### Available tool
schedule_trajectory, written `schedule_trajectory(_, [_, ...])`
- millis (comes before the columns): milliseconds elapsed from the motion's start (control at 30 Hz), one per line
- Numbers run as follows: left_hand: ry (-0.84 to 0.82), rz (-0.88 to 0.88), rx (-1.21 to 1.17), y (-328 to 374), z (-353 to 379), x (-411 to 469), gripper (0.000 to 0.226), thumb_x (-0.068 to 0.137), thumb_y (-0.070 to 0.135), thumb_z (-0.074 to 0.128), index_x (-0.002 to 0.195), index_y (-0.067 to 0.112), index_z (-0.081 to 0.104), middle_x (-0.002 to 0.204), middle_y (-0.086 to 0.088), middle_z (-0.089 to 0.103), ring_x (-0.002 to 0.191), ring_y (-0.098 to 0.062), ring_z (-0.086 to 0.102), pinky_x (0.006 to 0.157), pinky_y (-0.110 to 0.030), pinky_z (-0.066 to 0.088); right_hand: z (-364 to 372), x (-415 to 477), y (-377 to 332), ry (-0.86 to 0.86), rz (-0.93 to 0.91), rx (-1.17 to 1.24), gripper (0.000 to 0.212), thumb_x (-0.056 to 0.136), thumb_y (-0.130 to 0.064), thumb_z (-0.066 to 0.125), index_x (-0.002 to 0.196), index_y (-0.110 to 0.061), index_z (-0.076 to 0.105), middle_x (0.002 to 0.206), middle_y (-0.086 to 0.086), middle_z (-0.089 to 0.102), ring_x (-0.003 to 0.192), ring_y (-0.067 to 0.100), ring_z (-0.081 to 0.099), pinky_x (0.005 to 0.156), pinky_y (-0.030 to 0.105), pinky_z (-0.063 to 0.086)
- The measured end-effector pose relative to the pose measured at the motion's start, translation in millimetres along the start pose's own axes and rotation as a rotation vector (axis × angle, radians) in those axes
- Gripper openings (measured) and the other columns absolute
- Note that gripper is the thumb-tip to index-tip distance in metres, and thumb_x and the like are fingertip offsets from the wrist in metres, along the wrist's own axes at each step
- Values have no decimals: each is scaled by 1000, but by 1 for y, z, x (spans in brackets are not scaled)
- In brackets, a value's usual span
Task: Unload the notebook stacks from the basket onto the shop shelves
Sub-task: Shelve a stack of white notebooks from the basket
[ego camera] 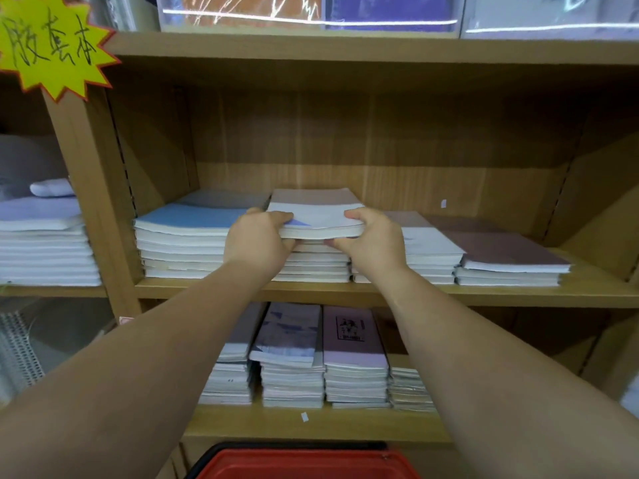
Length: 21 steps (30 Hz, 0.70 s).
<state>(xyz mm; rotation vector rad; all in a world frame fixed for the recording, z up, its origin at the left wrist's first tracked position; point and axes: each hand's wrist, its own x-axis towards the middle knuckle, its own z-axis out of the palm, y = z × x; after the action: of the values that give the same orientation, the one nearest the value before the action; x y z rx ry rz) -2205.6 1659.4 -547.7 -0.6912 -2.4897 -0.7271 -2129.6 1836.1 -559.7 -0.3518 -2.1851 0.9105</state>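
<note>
– While we hold this bundle between both hands, how do we set it down well?

– Squarely, and far edge first. Our left hand [257, 236] grips the near left corner of the thin bundle of soft-cover notebooks with the white and mauve top cover [318, 216], thumb on top and fingers curled underneath. Our right hand [371, 236] grips the near right corner the same way. The bundle sits just above the pile of pale-edged notebooks [318, 264] on the middle board of the light wooden bookcase [345, 292]. We cannot tell whether its far end already touches that pile.

– So what matters most?

– We judge that the fingers underneath are the snag. We lower the back, line the edges up with the pile below, then draw our fingers out sideways so nothing drags forward. The blue-covered stack [186, 236] lies just beside our left hand and the white-topped stack [425, 250] just beside our right, so we have little room to swing.

– How does the bundle look?

– Its top cover is white near us, with a small violet-blue triangle by our left thumb, and a mauve band farther back. The page edges are off-white. It bows slightly between our grips, so we expect it to be floppy.

– And the basket?

– Only the black rim and red wall of the plastic basket [304, 461] show at the bottom. Its contents are hidden.
</note>
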Motion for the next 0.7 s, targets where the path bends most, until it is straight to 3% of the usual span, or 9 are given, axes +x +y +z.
schedule_trajectory(167, [69, 60, -77, 39, 0, -9, 44, 97, 30, 63, 141, 34, 58, 128, -10, 58, 110, -30, 59, 84, -31, 43, -51, -2, 22, 64, -30, 4, 44, 86, -21, 82, 129, -25, 71, 140, 0, 64, 120, 14, 62, 98, 20, 48])
schedule_trajectory(267, [66, 140, -115, 74, 13, -7, 43, 98, 30, 62, 141, 34, 57, 130, -9, 61, 111, -30, 60, 89, -35, 50, -87, -3, 41, 134, -86, -98, 40, 87, -21, 81, 126, -23, 73, 133, 0, 68, 127, 16, 59, 104, 9, 37])
schedule_trajectory(333, [13, 183, -107, 97, 25, -7, 45, 98, 28, 60, 143, 34, 55, 131, -10, 60, 114, -32, 58, 92, -39, 51, -110, -8, 58, 144, -55, -144, 40, 88, -23, 81, 127, -24, 72, 134, 1, 67, 125, 18, 60, 106, 21, 43])
schedule_trajectory(400, [-19, 249, -39, 115, 38, -7, 46, 99, 31, 58, 144, 35, 53, 129, -10, 59, 116, -33, 56, 90, -37, 48, -128, -12, 77, 147, -9, -197, 39, 91, -24, 77, 130, -26, 71, 133, 2, 66, 110, 18, 63, 97, 29, 50])
schedule_trajectory(467, [-33, 308, 38, 125, 46, -7, 46, 100, 34, 57, 145, 35, 51, 129, -9, 59, 117, -34, 54, 93, -38, 45, -138, -12, 91, 115, 18, -264, 40, 93, -20, 72, 132, -26, 69, 132, 5, 66, 99, 17, 61, 87, 26, 46])
schedule_trajectory(600, [-171, 339, 264, 120, 65, 1, 50, 103, 48, 46, 152, 40, 38, 139, -5, 57, 133, -28, 46, 119, -48, 25, -140, -14, 105, 67, -14, -400, 41, 94, -18, 71, 135, -18, 67, 144, 9, 57, 124, 28, 57, 104, 31, 41])
schedule_trajectory(700, [-212, 363, 428, 112, 78, 1, 57, 103, 55, 35, 156, 34, 28, 154, -2, 46, 149, -28, 28, 118, -58, 21, -136, -16, 116, -20, -29, -425, 44, 95, -25, 71, 138, -19, 65, 154, 8, 50, 137, 29, 50, 114, 38, 37])
